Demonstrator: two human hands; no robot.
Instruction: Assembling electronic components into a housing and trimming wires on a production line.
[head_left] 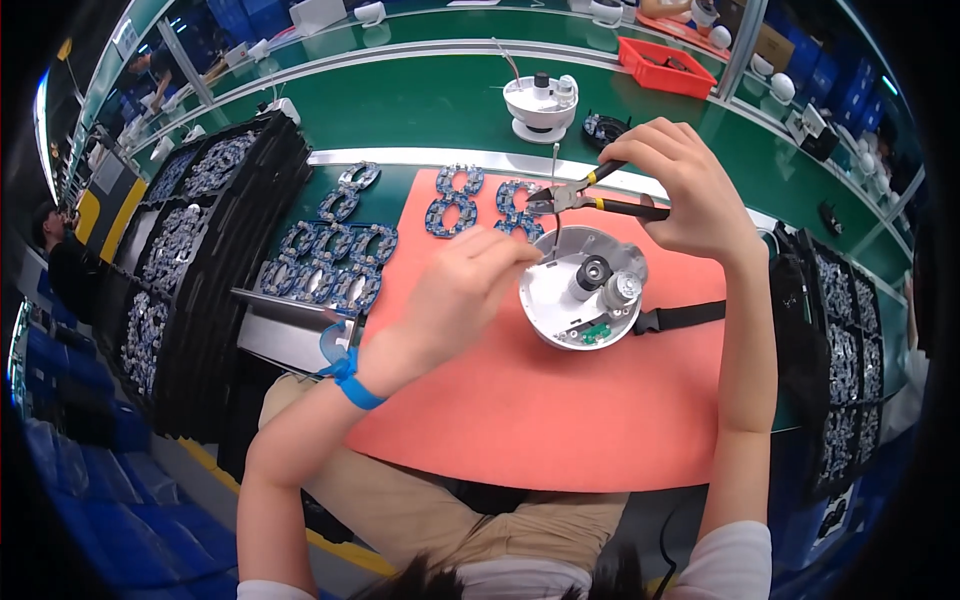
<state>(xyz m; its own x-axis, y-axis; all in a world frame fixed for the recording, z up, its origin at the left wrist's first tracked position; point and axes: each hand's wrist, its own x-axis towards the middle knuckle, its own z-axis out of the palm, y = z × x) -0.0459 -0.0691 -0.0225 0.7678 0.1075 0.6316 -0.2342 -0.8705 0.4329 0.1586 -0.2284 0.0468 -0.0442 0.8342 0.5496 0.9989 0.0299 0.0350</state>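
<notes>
A round white camera housing [541, 312] lies open-side up on the orange mat, with a black lens, a clear round part and a small green board inside. A thin grey cable [557, 235] rises from its far left side. My left hand [465, 280] is closed in a pinch at that rim, by the cable's foot; what sits between the fingertips is hidden. My right hand [690, 185] grips diagonal cutters [570, 197] by their black and yellow handles. Their jaws are over the far rim, at the cable; whether they touch it I cannot tell.
Blue ring-shaped circuit boards [452, 215] lie on the orange mat [520, 430] and to its left. Black trays [190, 240] of boards stack at both sides. Another white housing [540, 105] and a red bin [667, 68] stand farther back. A black strap [690, 316] lies at right.
</notes>
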